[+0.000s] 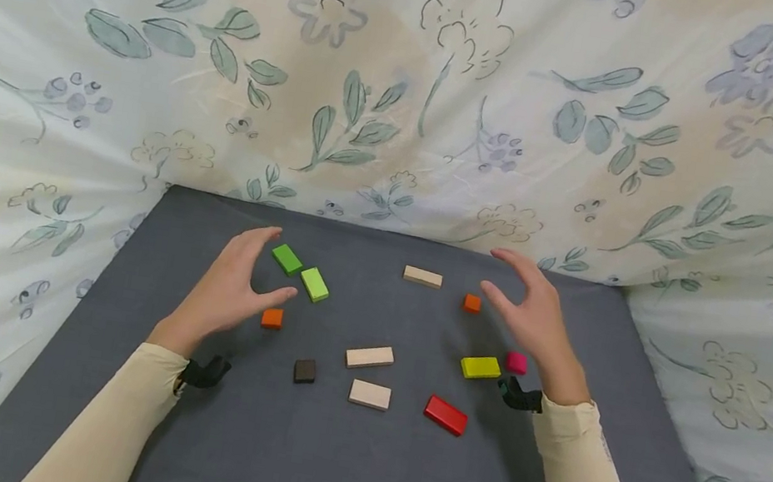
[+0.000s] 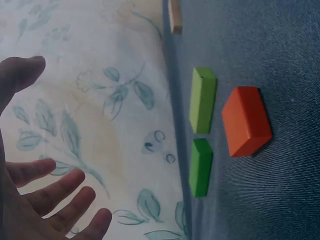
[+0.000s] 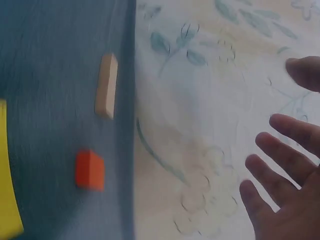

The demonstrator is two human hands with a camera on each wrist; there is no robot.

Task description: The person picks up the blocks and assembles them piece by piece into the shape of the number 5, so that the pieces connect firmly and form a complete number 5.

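Note:
Above the left of the grey cloth my left hand (image 1: 227, 287) hovers, fingers and thumb spread apart, holding nothing. Nearest to it are an orange block (image 1: 272, 318), a light green block (image 1: 315, 284) and a darker green block (image 1: 287, 260). My right hand (image 1: 534, 315) is raised over the right side, thumb and fingers apart and holding nothing. Close to it lie a small orange block (image 1: 472, 303), a pink block (image 1: 516, 363) and a yellow block (image 1: 481, 367). In the right wrist view, its spread fingers (image 3: 280, 150) show against the floral fabric.
Toward the middle lie two pale wooden blocks (image 1: 370, 357), with a third wooden block (image 1: 422, 277) farther back. A dark brown block (image 1: 305, 371) and a red block (image 1: 446, 416) sit nearer the front. Floral fabric (image 1: 378, 105) rises behind and along both sides of the grey surface (image 1: 320, 467).

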